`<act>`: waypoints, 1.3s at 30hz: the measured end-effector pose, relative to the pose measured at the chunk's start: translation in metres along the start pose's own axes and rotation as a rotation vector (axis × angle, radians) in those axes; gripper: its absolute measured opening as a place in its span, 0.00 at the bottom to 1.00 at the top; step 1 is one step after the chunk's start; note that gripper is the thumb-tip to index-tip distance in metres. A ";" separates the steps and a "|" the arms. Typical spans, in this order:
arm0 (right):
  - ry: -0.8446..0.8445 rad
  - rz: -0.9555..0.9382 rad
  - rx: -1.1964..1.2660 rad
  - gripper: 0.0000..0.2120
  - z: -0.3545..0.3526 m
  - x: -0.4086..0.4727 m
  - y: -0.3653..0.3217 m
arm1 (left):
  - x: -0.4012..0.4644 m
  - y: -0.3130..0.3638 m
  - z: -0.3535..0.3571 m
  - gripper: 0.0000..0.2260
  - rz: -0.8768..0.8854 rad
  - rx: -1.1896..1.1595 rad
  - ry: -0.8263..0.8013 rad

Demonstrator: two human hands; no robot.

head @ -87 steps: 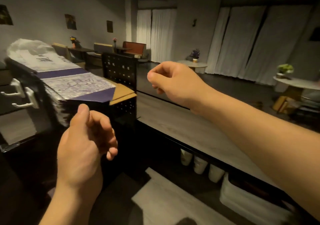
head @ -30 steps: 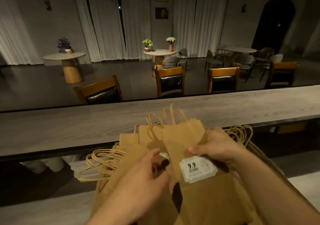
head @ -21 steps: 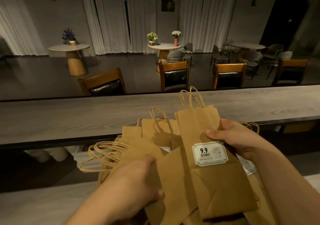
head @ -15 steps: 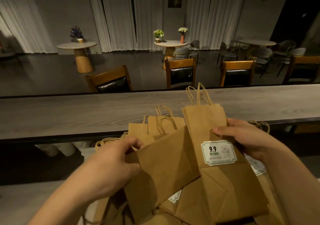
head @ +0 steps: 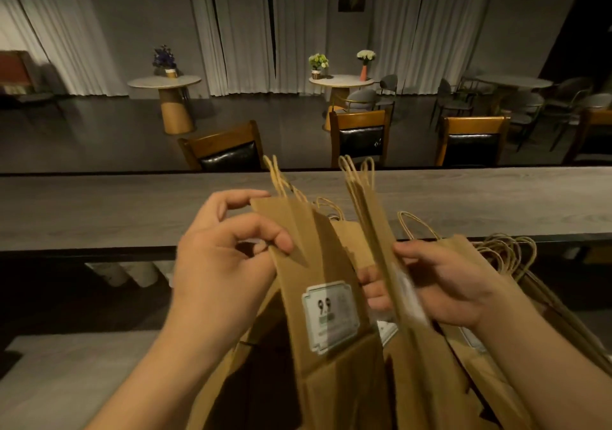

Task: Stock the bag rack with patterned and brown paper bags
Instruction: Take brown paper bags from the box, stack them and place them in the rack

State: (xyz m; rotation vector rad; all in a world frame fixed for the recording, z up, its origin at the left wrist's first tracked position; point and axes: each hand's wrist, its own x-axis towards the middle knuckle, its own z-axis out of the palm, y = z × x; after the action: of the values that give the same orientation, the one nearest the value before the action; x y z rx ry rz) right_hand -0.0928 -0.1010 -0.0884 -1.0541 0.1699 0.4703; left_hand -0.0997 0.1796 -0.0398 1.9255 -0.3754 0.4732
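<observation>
I hold flat brown paper bags with twine handles in front of me, below the counter. My left hand (head: 218,267) pinches the upper edge of one brown bag (head: 331,356) that carries a white "9.9" label (head: 329,317). My right hand (head: 443,283) grips a second brown bag (head: 377,230), turned edge-on beside the first. Under both lies a pile of more brown bags (head: 516,300) with looped handles. No patterned bags and no bag rack are in view.
A long grey wooden counter (head: 116,211) runs across right behind the bags. Beyond it stand wooden chairs (head: 361,134) with black cushions, round tables (head: 165,85) with flowers, and white curtains. White tubs (head: 129,272) sit under the counter at the left.
I turned away from the rack with patterned bags to the brown bag pile. Each hand has lifted one bag upright; the right one's bag has turned edge-on.
</observation>
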 end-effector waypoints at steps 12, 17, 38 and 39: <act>0.263 -0.142 -0.435 0.21 -0.005 -0.018 -0.023 | -0.013 -0.009 -0.003 0.12 -0.838 -0.648 -0.152; 0.365 -0.114 -1.039 0.17 0.005 0.001 -0.005 | -0.036 -0.012 0.012 0.22 -1.225 -0.710 -0.234; 0.316 -0.316 -0.053 0.12 -0.005 -0.008 -0.020 | 0.023 -0.024 0.004 0.18 -0.177 0.473 -0.472; 0.335 -0.296 -0.069 0.10 -0.007 -0.008 -0.021 | 0.027 -0.028 0.005 0.20 -0.140 0.576 -0.481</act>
State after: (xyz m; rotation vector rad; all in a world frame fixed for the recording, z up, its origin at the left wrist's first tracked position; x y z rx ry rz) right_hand -0.0899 -0.1174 -0.0725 -1.1990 0.2907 0.0299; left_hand -0.0622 0.1845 -0.0509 2.6124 -0.4375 0.0074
